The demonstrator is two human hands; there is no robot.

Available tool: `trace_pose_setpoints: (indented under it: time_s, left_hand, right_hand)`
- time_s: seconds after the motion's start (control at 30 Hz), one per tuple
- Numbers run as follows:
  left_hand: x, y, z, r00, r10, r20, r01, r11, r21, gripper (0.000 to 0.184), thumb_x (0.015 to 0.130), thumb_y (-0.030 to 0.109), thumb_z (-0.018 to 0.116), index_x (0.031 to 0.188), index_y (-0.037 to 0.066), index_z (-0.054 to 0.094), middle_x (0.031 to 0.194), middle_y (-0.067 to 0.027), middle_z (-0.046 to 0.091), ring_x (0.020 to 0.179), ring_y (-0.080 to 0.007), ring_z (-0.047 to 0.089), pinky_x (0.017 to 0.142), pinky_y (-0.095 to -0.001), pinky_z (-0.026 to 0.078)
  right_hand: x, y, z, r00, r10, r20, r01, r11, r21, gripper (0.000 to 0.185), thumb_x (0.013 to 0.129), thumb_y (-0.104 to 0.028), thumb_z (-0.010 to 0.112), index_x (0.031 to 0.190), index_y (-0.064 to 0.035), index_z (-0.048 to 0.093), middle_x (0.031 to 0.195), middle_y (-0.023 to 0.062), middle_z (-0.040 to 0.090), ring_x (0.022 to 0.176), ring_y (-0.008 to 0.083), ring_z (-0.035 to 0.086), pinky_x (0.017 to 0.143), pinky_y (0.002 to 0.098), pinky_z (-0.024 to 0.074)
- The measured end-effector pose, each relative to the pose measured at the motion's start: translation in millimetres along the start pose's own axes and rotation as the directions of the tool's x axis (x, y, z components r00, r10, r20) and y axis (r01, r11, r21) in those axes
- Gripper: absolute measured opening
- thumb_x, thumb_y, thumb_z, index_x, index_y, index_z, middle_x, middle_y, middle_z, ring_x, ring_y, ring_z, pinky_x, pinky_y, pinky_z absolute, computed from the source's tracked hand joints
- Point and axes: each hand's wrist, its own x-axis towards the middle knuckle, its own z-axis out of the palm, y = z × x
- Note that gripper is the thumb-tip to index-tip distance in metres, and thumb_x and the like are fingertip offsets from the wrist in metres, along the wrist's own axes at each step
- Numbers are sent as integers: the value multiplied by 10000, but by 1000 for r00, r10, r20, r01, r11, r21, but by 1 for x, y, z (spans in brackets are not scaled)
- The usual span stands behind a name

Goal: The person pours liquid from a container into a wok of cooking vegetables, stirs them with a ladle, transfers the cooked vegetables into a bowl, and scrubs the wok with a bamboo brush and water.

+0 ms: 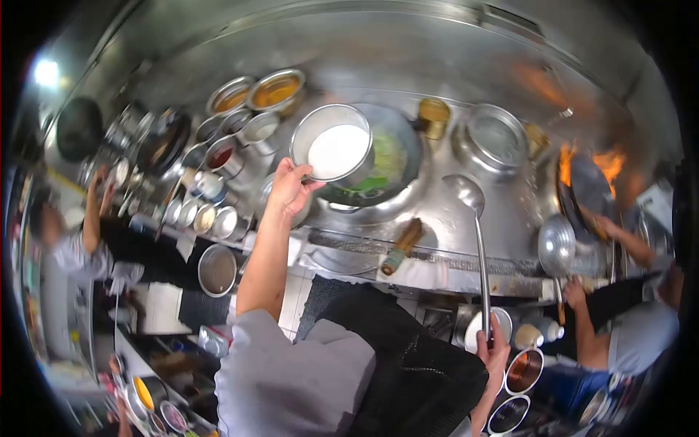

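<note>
My left hand [293, 191] grips the rim of a round metal container [309, 130], which is tilted and shows a smooth white substance inside. The container is raised over the left side of a dark wok [413, 149]. Green vegetables [378, 182] lie in the wok, partly hidden by the container. At the lower right, my right hand [496, 357] is wrapped round the handle end of a long metal ladle [464, 191]. Its bowl is over the steel stove top, to the right of the wok.
A wooden-looking brush [402, 246] lies at the stove's front edge. A large metal pot [497, 135] stands behind the ladle. Several sauce pots [277, 89] stand at the left. Rightward, a co-worker holds a strainer [557, 244] beside a flaming wok [590, 178]. Another person [80, 251] stands left.
</note>
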Motion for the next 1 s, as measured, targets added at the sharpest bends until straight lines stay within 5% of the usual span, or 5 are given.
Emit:
trace_pose_setpoints:
  time_s: [0.1, 0.5, 0.7, 0.73, 1.0]
  left_hand:
    - [-7, 13, -70, 954, 131, -270, -125, 991, 39, 298, 913, -57, 616, 1064, 108, 420, 1145, -111, 570, 1021, -293, 633, 780, -512, 668]
    - [126, -26, -310, 685, 119, -718, -243, 968, -71, 398, 886, -110, 578, 1144, 21, 306, 1164, -203, 487, 938, -309, 626, 695, -515, 693]
    - [161, -47, -360, 711, 64, -700, -259, 950, -176, 424, 882, -99, 579, 1200, 9, 322, 1159, -200, 519, 897, -281, 638, 717, -514, 687]
    - [159, -38, -340, 633, 127, -763, -324, 939, -112, 332, 858, -95, 597, 1058, -59, 335, 901, -176, 533, 704, -284, 629, 637, -472, 689]
    - [184, -60, -361, 629, 24, -777, -324, 917, -233, 492, 854, -117, 595, 1251, -10, 324, 1221, -231, 537, 899, -314, 660, 693, -482, 682]
  right_hand:
    - [38, -35, -7, 972, -207, 110, 226, 954, -199, 504, 939, -95, 706, 1434, -74, 615, 977, 191, 698, 902, 402, 698, 785, 465, 545]
    - [179, -113, 170, 952, -112, 286, 259, 796, -547, 545, 945, -187, 695, 1470, -263, 570, 1094, 181, 696, 926, 441, 704, 778, 554, 568]
    - [231, -122, 260, 932, -242, 268, 314, 910, -272, 506, 959, -174, 693, 1449, -112, 585, 1184, 264, 708, 1023, 463, 704, 854, 537, 569]
    - [239, -128, 272, 928, -257, 271, 300, 945, -133, 499, 958, -156, 698, 1436, -64, 589, 1218, 281, 699, 1059, 454, 706, 877, 508, 571]
    - [240, -162, 292, 862, -390, 323, 404, 914, 26, 532, 925, -86, 722, 1442, -73, 600, 1167, 243, 720, 1014, 420, 717, 852, 457, 578]
